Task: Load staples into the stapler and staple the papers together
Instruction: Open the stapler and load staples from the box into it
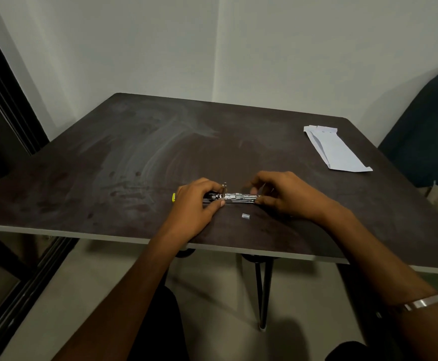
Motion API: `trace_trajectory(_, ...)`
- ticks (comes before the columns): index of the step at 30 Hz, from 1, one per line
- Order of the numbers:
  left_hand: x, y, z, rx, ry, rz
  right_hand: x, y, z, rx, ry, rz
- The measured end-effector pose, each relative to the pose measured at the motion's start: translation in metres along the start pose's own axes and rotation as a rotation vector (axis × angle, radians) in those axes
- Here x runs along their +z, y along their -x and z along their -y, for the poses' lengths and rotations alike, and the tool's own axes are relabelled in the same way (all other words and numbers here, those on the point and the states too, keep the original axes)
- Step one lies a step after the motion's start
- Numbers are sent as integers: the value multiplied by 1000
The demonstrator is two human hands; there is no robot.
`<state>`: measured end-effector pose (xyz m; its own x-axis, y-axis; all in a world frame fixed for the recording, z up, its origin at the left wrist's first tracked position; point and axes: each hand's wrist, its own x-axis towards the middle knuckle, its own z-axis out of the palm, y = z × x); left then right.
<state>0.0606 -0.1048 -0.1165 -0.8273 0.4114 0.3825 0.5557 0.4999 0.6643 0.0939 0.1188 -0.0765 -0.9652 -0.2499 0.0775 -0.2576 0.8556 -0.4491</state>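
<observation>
Lying flat on the dark desk (pixel 134 142), near its front edge, is the stapler (pixel 235 198), its shiny metal channel running left to right between the two hands. The left hand (pixel 195 204) covers the stapler's left end, thumb pressed against the near side and fingers curled over the top, so the grip is closed on the stapler; a small yellow tip shows just past the knuckles on the far left. A small metal part stands upright from the stapler right beside the left fingertips.

The right hand (pixel 281 192) is at the other end, thumb low against the stapler's right tip, fingers arched above the channel. Its grip is pinched on something small there, but it's too blurred to tell what. A metal bracelet (pixel 425 301) sits on the right forearm.

Just in front of the stapler, between the two wrists and clear of both, lies a short strip of staples (pixel 245 216) on the desk.

Well apart, toward the far right corner, the white papers (pixel 336 151) lie folded in a long narrow stack, untouched by either hand.
</observation>
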Motion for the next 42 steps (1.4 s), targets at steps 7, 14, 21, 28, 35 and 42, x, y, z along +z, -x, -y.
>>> trace_trajectory(7,2,-2,4,6,3,-13,5,0,-8,-51,-46,-27)
trace_trajectory(14,1,-4,6,4,12,-6,-3,-7,-7,-195,45,104)
trace_trajectory(21,1,-4,5,-3,-9,-4,-1,-9,-10,-201,-4,99)
trace_trajectory(28,0,-3,3,-11,2,6,0,-3,-9,-210,-18,36)
trace_trajectory(35,-1,-3,2,-19,4,6,-4,-3,-5,-140,-19,42)
trace_trajectory(42,0,-4,2,-23,-5,17,-2,1,-5,-120,-34,15)
